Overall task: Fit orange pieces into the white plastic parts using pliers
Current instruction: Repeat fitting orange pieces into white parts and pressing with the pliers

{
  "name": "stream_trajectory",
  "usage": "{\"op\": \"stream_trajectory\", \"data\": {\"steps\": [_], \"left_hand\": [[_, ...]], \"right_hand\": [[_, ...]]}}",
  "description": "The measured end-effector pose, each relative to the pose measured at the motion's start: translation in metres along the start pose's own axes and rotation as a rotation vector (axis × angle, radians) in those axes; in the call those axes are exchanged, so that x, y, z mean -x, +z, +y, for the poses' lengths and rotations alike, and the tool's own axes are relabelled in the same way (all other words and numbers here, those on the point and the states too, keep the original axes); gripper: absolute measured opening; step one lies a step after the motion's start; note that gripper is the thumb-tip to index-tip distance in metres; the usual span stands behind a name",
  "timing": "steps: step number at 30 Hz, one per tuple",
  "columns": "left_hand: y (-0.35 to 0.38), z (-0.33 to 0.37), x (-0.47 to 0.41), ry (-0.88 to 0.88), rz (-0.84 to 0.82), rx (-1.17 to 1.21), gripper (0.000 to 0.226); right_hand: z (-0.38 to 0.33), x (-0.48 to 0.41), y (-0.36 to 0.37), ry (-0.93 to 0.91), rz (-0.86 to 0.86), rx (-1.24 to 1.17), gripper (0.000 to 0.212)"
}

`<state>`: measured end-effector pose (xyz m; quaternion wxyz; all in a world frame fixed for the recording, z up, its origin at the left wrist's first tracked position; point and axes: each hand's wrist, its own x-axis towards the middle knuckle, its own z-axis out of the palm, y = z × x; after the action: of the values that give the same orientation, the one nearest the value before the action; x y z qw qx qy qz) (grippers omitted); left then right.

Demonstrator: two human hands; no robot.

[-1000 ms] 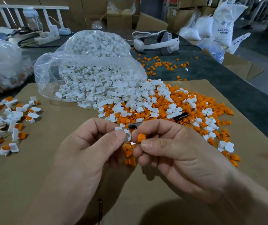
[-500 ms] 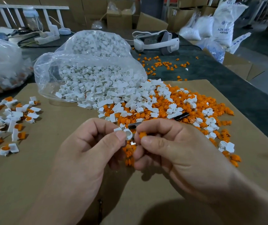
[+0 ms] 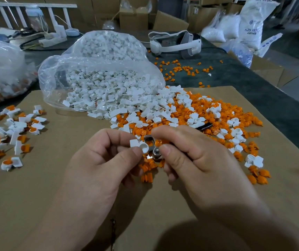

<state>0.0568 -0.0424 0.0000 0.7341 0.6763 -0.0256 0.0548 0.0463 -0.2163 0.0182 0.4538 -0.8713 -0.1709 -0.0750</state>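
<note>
Insertion is judged to be in hand: a white part (image 3: 139, 144) is pinched by the left hand (image 3: 99, 160), touching the pliers (image 3: 153, 151) gripped in the right hand (image 3: 190, 156), over the pile's (image 3: 181, 113) near edge. Next, the orange piece (image 3: 157, 142) beside them must be aligned and squeezed in.

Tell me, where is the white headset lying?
In the head view, the white headset lies on the table's far side, right of centre, behind the clear bag and scattered orange pieces.
</note>
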Motion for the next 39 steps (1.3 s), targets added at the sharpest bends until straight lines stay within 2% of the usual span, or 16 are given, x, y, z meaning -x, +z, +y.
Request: {"op": "stream_trajectory", "data": {"steps": [4,6,8,18,23,30,35,39], "left_hand": [[-0.003,-0.005,0.000,0.043,-0.040,-0.117,0.033],[-0.004,-0.009,0.000,0.067,-0.048,-0.134,0.024],[-0.005,-0.011,0.001,0.095,-0.056,-0.145,0.028],[-0.006,-0.015,0.001,0.132,-0.056,-0.217,0.033],[-0.006,-0.016,0.003,0.160,-0.054,-0.298,0.036],[-0.006,-0.016,0.002,0.106,-0.105,-0.220,0.032],[-0.005,-0.013,0.000,0.011,-0.172,-0.025,0.030],[-0.003,-0.011,0.002,0.031,-0.174,-0.086,0.029]], "right_hand": [[-0.003,-0.001,0.004,-0.111,0.011,0.203,0.024],[-0.003,0.000,0.006,-0.115,0.046,0.198,0.015],[-0.003,0.000,0.006,-0.115,0.066,0.198,0.010],[-0.004,-0.001,0.008,-0.229,0.055,0.324,0.016],[-0.005,0.000,0.008,-0.214,0.036,0.344,0.018],[-0.009,0.000,0.006,-0.186,-0.006,0.399,0.016],[-0.010,-0.001,0.007,-0.220,0.047,0.456,0.010],[-0.002,-0.002,0.014,-0.271,0.022,0.525,0.010]]}}
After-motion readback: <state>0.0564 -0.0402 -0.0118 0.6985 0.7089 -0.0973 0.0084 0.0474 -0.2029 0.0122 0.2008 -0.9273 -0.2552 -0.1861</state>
